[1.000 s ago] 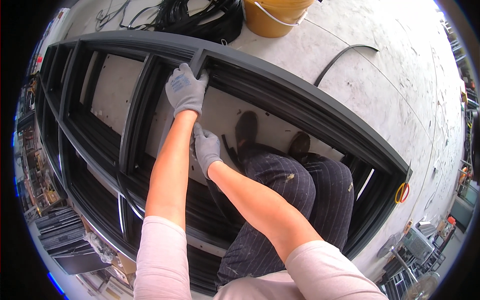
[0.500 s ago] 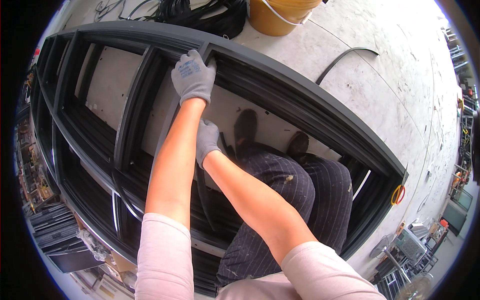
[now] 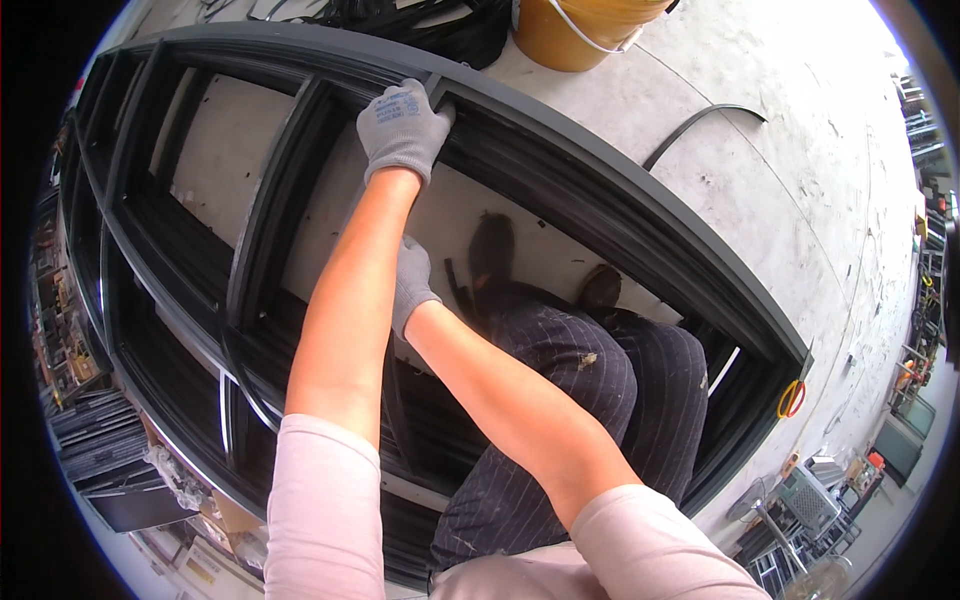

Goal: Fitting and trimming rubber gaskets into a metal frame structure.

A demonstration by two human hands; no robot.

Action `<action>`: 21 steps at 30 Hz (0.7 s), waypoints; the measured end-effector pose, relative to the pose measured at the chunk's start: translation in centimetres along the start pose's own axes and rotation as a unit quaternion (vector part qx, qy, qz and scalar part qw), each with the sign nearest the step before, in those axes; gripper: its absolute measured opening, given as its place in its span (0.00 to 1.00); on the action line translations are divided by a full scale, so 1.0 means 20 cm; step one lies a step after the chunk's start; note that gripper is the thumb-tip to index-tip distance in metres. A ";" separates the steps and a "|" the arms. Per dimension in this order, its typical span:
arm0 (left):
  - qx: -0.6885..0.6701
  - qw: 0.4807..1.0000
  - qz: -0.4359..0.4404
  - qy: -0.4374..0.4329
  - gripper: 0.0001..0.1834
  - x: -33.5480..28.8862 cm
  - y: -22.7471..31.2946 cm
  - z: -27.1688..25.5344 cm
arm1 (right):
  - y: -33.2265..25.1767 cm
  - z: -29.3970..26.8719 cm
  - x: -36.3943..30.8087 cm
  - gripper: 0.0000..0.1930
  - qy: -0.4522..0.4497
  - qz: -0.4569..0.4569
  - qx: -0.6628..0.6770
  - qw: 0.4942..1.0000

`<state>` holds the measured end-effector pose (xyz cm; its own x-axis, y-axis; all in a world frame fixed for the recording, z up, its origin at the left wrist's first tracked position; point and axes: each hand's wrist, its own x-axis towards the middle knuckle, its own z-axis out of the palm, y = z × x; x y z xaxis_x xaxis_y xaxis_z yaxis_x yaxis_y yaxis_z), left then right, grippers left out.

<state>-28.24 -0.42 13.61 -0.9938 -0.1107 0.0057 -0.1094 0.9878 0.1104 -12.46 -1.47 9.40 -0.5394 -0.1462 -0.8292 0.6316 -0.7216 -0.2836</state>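
My left hand (image 3: 403, 128), in a grey knit glove, is closed over a crossbar of a large dark grey metal frame (image 3: 620, 165), beside the joint with the far rail. Its thumb dips into the corner of the adjoining opening. Nearer to me, my right hand (image 3: 413, 287), gloved alike, is closed and partly hidden behind my left forearm. A thin black strip (image 3: 396, 405), seemingly rubber, hangs below that hand, which appears to hold it; the fingertips are out of sight. Another black strip curves over the frame bars to the left.
My legs and shoes stand inside a frame opening. Orange-handled scissors (image 3: 791, 399) rest at the frame's right corner. Beyond the far rail are a yellow bucket (image 3: 565, 35), coiled black strips (image 3: 440, 25) and a loose strip piece (image 3: 690, 130) on the floor. A fan stands lower right.
The view has shifted slightly. My left hand keeps its place at the joint, while my right hand sits slightly farther from it, toward me.
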 end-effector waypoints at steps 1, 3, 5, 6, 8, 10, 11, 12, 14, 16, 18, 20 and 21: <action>0.001 1.000 -0.001 -0.002 0.25 0.00 -0.01 0.01 | 0.01 0.01 -0.02 0.16 0.012 -0.024 -0.056 0.998; -0.011 1.000 0.009 0.009 0.26 0.00 -0.02 0.01 | 0.01 0.01 -0.05 0.22 0.024 -0.045 -0.114 0.992; -0.025 1.000 0.017 -0.007 0.28 0.01 -0.09 0.01 | 0.04 0.06 -0.19 0.26 0.007 -0.045 -0.265 0.963; -0.049 0.998 0.036 -0.020 0.30 0.02 -0.13 -0.01 | 0.09 0.07 -0.24 0.26 -0.006 -0.035 -0.272 0.962; -0.131 0.984 0.088 -0.077 0.35 0.00 -0.29 -0.03 | 0.19 0.09 -0.36 0.27 0.090 -0.090 -0.385 0.914; -0.176 0.979 0.049 -0.093 0.38 -0.12 -0.46 -0.13 | 0.26 0.05 -0.51 0.27 -0.014 0.003 -0.392 0.920; -0.236 0.953 0.050 -0.182 0.36 -0.19 -0.46 -0.24 | 0.35 -0.02 -0.44 0.27 -0.036 0.015 -0.380 0.924; -0.299 0.914 0.054 -0.271 0.34 -0.28 -0.45 -0.31 | 0.44 -0.10 -0.35 0.27 -0.051 0.025 -0.369 0.928; -0.274 0.931 0.052 -0.235 0.28 -0.60 -0.69 -0.41 | 0.49 -0.13 -0.34 0.23 -0.105 0.099 -0.404 0.903; -0.316 0.931 -0.030 -0.183 0.22 -1.04 -0.99 -0.58 | 0.42 -0.02 -0.55 0.20 -0.120 0.188 -0.354 0.908; -0.315 0.918 -0.169 -0.172 0.19 -1.31 -1.05 -0.74 | 0.44 -0.06 -0.49 0.19 -0.130 0.184 -0.352 0.908; -0.296 0.928 -0.209 -0.091 0.15 -1.65 -1.21 -0.79 | 0.46 -0.03 -0.48 0.19 -0.128 0.198 -0.345 0.909; -0.334 0.900 -0.266 -0.085 0.14 -1.77 -1.23 -0.81 | 0.47 -0.03 -0.46 0.15 -0.127 0.196 -0.353 0.906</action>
<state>9.88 -22.49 26.89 -0.7988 -0.4745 -0.3698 -0.5916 0.5085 0.6256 -1.20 -6.47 14.05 -0.2504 -0.5137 -0.8206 0.9528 0.0197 -0.3031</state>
